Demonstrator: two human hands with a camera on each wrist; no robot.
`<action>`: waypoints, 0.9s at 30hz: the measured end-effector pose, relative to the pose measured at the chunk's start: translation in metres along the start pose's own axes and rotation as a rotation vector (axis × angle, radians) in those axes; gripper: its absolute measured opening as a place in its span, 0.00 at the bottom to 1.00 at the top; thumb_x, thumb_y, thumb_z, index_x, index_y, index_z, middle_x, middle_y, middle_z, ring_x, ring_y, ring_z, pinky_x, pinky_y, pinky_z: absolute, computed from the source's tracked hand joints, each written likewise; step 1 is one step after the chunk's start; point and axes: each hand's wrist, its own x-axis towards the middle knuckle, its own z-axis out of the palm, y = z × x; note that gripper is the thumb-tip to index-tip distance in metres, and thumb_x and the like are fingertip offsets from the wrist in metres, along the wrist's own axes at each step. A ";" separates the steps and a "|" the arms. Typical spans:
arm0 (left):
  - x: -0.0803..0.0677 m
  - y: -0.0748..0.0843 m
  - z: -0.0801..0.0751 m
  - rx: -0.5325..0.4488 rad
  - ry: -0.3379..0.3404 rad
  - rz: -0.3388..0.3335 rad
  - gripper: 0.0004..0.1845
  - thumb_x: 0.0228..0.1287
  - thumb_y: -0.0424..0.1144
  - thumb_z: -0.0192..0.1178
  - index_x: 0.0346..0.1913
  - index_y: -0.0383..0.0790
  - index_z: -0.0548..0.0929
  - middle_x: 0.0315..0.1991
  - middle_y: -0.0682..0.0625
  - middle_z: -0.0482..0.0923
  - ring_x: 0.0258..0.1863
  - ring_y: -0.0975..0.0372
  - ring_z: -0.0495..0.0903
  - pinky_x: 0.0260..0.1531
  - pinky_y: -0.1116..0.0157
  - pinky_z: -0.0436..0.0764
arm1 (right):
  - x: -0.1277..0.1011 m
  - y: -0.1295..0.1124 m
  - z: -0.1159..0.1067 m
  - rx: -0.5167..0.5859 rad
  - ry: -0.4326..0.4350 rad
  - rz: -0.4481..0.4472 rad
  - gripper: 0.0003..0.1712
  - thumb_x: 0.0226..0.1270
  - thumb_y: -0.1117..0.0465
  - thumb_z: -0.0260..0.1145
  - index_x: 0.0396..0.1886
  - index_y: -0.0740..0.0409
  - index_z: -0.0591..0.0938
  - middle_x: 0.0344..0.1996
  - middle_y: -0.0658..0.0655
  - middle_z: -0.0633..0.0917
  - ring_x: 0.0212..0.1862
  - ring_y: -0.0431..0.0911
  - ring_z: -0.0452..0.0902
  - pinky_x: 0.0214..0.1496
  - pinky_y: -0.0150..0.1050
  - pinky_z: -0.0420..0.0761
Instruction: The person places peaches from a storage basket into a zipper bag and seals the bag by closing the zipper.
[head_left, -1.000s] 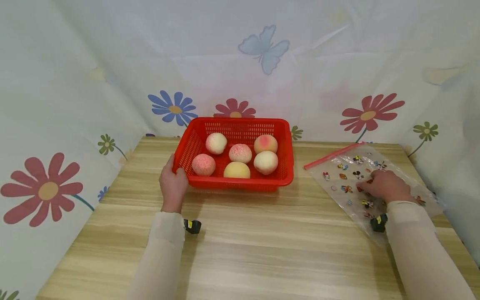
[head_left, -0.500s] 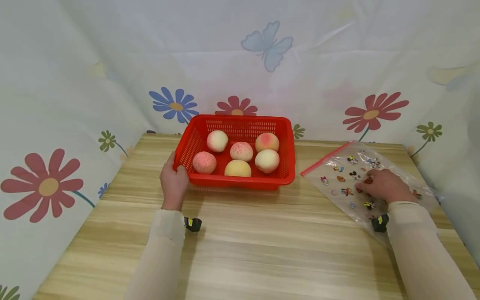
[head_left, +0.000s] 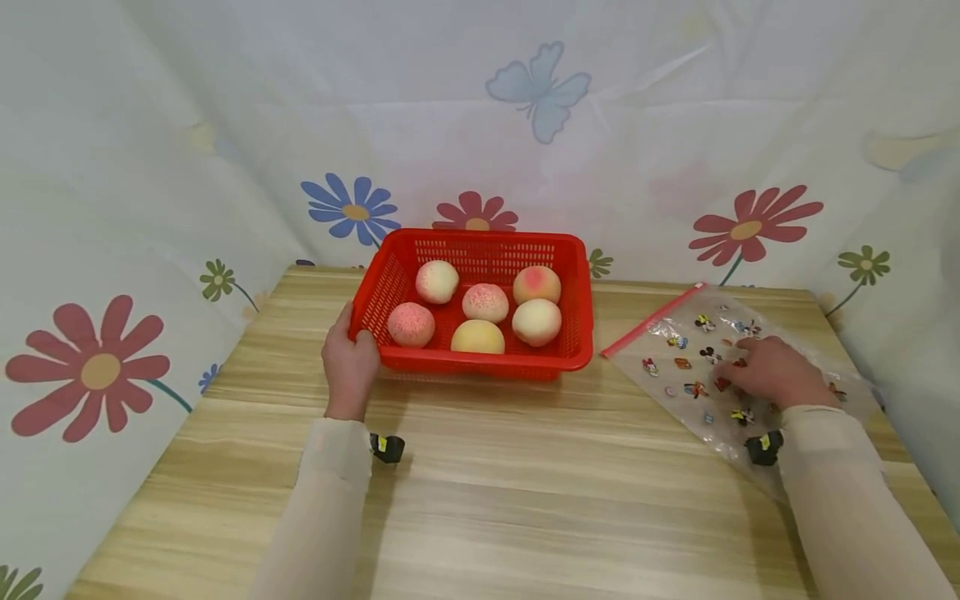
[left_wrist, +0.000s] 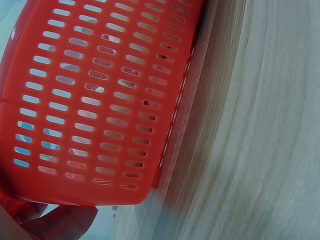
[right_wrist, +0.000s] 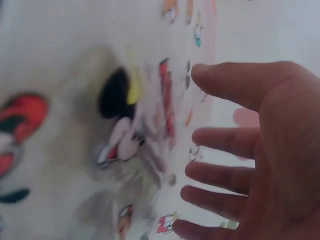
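Observation:
A red plastic basket [head_left: 480,361] holding several peaches [head_left: 486,303] sits at the back of the wooden table. My left hand [head_left: 349,367] grips its left front corner, the thumb near the rim. In the left wrist view, the fingers [left_wrist: 65,220] are by the slotted basket wall [left_wrist: 85,190]. On the right lies a flat clear zip bag [head_left: 652,342] with a pink closure and printed cartoon figures. My right hand [head_left: 780,372] is over its middle, fingertips at the plastic. In the right wrist view the thumb and fingers [right_wrist: 220,172] are spread and nearly straight.
Behind the table [head_left: 525,483] hangs a pale curtain [head_left: 420,92] with printed flowers and a butterfly, also running along both sides. A small black camera [head_left: 387,448] is on the left wrist, another black camera [head_left: 763,447] on the right.
The zip bag has slid slightly left, its pink closure turning a little steeper. The left hand keeps its grip on the basket, and the right hand stays over the bag.

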 end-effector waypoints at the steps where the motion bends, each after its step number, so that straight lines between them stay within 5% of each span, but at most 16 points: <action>1: 0.000 0.000 0.000 0.000 0.001 0.002 0.30 0.69 0.36 0.42 0.75 0.47 0.58 0.73 0.49 0.62 0.69 0.52 0.67 0.65 0.51 0.71 | -0.001 -0.001 -0.001 0.000 0.015 0.012 0.46 0.61 0.36 0.62 0.59 0.74 0.72 0.51 0.78 0.72 0.44 0.63 0.71 0.41 0.58 0.79; 5: 0.000 0.001 0.000 0.001 0.011 0.007 0.30 0.69 0.36 0.42 0.75 0.47 0.59 0.73 0.49 0.62 0.70 0.53 0.66 0.65 0.51 0.70 | -0.003 -0.011 -0.003 0.015 0.044 0.079 0.39 0.62 0.37 0.62 0.48 0.73 0.78 0.41 0.74 0.78 0.38 0.60 0.73 0.35 0.53 0.77; 9: 0.000 0.000 0.000 -0.001 0.005 0.000 0.30 0.70 0.36 0.42 0.75 0.48 0.58 0.73 0.50 0.62 0.69 0.53 0.66 0.65 0.51 0.71 | -0.001 -0.018 -0.002 0.042 -0.014 0.126 0.32 0.62 0.37 0.62 0.34 0.66 0.80 0.29 0.64 0.80 0.31 0.54 0.74 0.30 0.44 0.72; 17: -0.001 0.000 0.001 0.004 0.003 0.016 0.30 0.70 0.36 0.42 0.75 0.47 0.59 0.73 0.49 0.62 0.69 0.52 0.66 0.65 0.50 0.70 | -0.001 -0.017 0.009 0.010 0.021 0.096 0.34 0.63 0.38 0.61 0.40 0.70 0.80 0.36 0.69 0.79 0.35 0.58 0.72 0.37 0.54 0.76; 27: -0.002 0.002 0.000 0.016 0.018 0.025 0.30 0.69 0.35 0.43 0.74 0.44 0.60 0.73 0.47 0.62 0.70 0.51 0.66 0.66 0.49 0.69 | -0.001 -0.015 0.010 -0.013 0.055 0.007 0.31 0.63 0.40 0.62 0.35 0.68 0.80 0.35 0.69 0.78 0.38 0.59 0.71 0.39 0.56 0.76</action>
